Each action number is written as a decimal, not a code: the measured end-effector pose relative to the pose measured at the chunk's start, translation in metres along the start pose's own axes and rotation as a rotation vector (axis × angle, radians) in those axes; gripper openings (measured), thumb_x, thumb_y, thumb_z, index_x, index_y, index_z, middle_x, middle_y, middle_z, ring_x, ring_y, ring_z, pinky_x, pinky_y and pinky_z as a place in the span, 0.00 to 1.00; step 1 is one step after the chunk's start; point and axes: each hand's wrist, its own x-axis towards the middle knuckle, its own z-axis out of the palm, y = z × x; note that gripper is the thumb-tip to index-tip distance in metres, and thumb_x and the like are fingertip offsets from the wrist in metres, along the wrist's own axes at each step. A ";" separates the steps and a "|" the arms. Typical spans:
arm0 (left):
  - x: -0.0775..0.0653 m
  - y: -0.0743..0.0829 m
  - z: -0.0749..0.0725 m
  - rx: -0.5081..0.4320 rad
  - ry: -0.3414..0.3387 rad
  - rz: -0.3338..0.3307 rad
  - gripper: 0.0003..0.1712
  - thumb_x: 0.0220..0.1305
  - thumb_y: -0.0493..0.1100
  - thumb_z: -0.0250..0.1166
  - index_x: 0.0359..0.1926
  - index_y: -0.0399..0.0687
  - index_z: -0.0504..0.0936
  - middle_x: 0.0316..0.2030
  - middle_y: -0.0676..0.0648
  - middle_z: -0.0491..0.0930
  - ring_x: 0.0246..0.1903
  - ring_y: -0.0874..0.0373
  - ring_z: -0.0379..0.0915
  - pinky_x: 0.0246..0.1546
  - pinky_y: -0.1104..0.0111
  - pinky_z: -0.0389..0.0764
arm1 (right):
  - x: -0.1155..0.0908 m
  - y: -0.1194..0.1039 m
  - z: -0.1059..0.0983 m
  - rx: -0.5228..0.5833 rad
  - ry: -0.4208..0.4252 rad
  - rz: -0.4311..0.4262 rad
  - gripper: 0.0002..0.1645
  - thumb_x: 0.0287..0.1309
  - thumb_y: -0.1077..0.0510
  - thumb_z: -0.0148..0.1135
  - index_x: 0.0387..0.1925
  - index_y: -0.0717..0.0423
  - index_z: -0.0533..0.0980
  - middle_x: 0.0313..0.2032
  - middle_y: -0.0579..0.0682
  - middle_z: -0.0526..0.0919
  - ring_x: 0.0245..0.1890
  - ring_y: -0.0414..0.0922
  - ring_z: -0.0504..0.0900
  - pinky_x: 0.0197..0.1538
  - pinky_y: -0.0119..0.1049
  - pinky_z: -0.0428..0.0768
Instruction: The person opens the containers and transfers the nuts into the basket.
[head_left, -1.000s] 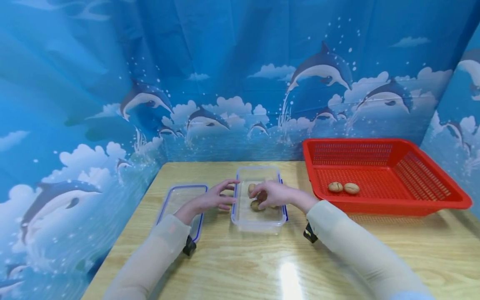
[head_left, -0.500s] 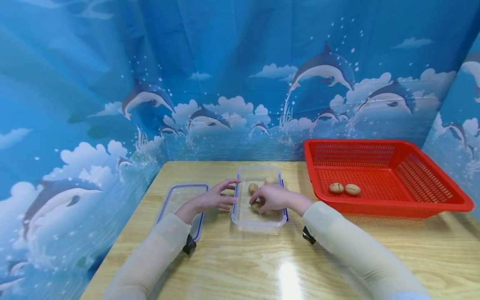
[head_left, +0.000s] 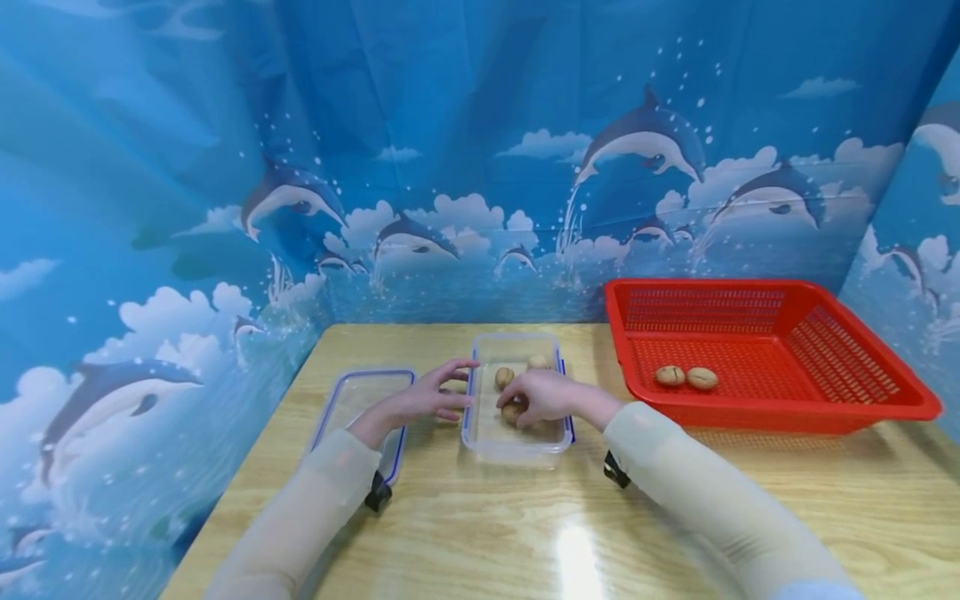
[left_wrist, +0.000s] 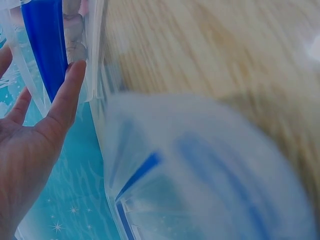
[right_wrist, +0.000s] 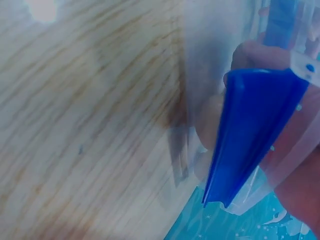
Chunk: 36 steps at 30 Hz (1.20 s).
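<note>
Walnuts (head_left: 505,378) lie inside a clear plastic box (head_left: 517,451), and the right hand (head_left: 546,395), reaching in over the box's right side, pinches the nearest walnut (head_left: 511,413) between curled thumb and fingers. At the opposite side, the left hand (head_left: 429,395) is relaxed and spread, grasping nothing, its thumb against the box near a blue flap (left_wrist: 45,45). Left of the box, a blue-edged clear piece (head_left: 368,385) rests on the wooden table (head_left: 465,533), partly behind the left sleeve (head_left: 318,500). To the right, a red basket (head_left: 780,412) holds two more walnuts (head_left: 670,376) side by side. Dolphin-printed blue sheeting (head_left: 450,108) hangs behind.
</note>
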 end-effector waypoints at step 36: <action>-0.002 0.002 -0.001 -0.016 -0.002 -0.011 0.39 0.69 0.38 0.61 0.75 0.51 0.53 0.69 0.36 0.53 0.52 0.41 0.73 0.47 0.55 0.82 | -0.069 0.002 -0.113 0.165 0.135 0.104 0.26 0.57 0.66 0.67 0.59 0.56 0.77 0.53 0.53 0.80 0.42 0.44 0.81 0.40 0.36 0.83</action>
